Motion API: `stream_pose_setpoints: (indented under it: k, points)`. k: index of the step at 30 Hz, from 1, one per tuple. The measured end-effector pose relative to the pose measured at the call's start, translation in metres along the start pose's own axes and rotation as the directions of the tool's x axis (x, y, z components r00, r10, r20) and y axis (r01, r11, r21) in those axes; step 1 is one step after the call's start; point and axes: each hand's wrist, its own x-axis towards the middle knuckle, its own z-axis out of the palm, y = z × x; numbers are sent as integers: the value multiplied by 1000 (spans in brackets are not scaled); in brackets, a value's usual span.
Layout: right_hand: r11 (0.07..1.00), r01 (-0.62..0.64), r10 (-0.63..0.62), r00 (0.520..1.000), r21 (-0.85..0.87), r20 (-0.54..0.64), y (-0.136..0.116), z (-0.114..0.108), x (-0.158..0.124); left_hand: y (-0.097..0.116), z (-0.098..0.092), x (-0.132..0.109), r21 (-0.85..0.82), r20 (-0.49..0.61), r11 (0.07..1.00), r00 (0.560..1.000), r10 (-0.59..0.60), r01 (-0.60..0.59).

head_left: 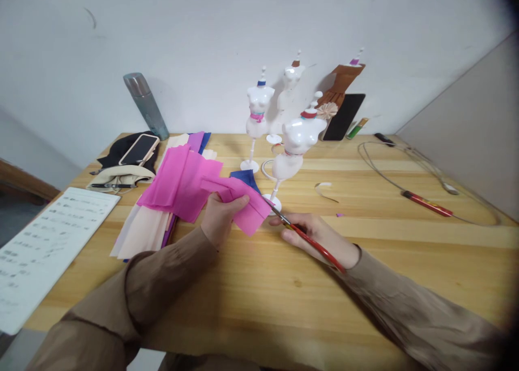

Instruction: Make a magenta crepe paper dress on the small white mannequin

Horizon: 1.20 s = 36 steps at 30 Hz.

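Observation:
My left hand (221, 215) is closed on a folded strip of pink crepe paper (243, 202), lifting it just above the wooden table (284, 284). My right hand (320, 240) grips red-handled scissors (312, 242), whose blades point left and touch the strip's right edge. More pink paper (178, 183) lies spread over a pile of cream, purple and blue sheets (141, 230) to the left. Both arms wear brown sleeves.
Three white mini mannequin stands (294, 144) rise just behind the hands. A printed sheet (40, 246) lies at far left, a phone on a dark pouch (140, 149) and a grey flask (146, 105) at back left. A cable and red pen (427, 203) lie to the right.

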Motion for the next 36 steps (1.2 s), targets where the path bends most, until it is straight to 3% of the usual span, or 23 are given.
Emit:
stream_pose_setpoints:
  k: [6,27,36]
  points:
    - [997,-11,11,1000,-73,-1,-2,-1,0,-2,0,-3,32,-14,999,1000,-25,25]
    - [997,47,-50,998,58,44,-14,-3,0,-2,1,-6,110,28,994,999,-17,14]
    - [999,44,-46,997,30,57,-19,-3,-1,0,2,-6,128,36,992,999,5,-10]
